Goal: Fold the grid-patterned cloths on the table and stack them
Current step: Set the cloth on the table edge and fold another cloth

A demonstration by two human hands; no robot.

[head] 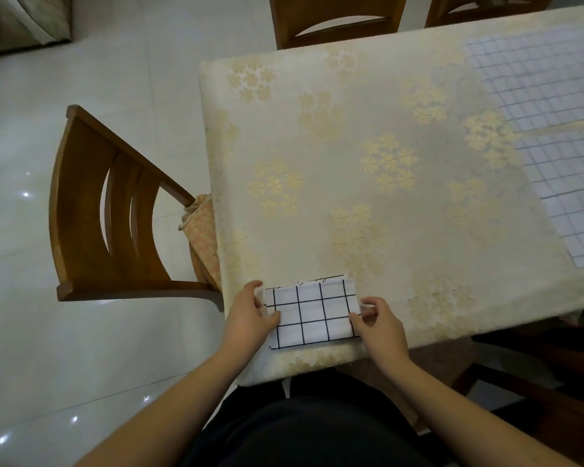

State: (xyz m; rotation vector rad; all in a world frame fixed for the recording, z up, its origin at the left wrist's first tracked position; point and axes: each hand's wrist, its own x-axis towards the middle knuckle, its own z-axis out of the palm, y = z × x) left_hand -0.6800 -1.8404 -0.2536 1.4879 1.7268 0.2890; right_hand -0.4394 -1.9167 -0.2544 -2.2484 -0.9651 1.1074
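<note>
A folded white cloth with a black grid (pixel 312 311) lies near the table's front edge, a small rectangle. My left hand (pixel 250 315) grips its left end, thumb on top and fingers curled at the edge. My right hand (pixel 378 323) pinches its right end between thumb and fingers. Two more grid cloths lie spread flat at the far right: one further back (pixel 536 79), the other nearer and running off the frame (pixel 567 197).
The table (pixel 368 156) wears a cream cloth with gold flower prints. A wooden chair (pixel 108 210) stands at its left end, two more chairs (pixel 334 18) along the far side. Pale glossy floor tiles lie to the left.
</note>
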